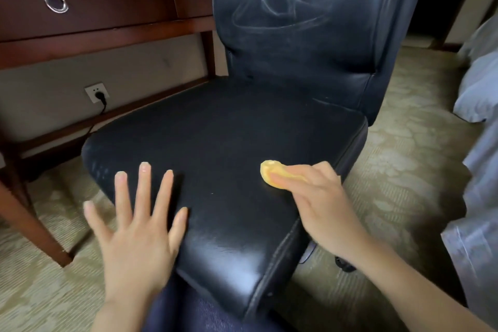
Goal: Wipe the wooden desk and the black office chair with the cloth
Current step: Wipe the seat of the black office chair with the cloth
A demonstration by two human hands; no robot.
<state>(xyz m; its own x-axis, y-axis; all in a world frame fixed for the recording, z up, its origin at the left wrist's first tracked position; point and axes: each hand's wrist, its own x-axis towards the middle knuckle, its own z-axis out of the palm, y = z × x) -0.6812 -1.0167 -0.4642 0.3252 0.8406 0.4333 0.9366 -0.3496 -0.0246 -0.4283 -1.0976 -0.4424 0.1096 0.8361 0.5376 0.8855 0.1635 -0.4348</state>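
Observation:
The black office chair (229, 129) fills the middle of the view, its seat toward me and its backrest showing pale wipe streaks. My right hand (315, 197) grips a bunched yellow cloth (270, 172) and presses it on the right side of the seat. My left hand (137, 226) is spread flat with straight fingers over the seat's front left edge. The dark wooden desk (107, 32) stands at the upper left, behind the chair.
A drawer with a metal ring pull (56, 3) is in the desk front. A wall socket (97, 93) with a plugged cable sits under the desk. A desk leg (29, 213) stands at left. White bedding (477, 143) lies at right. Patterned carpet (404, 170) surrounds the chair.

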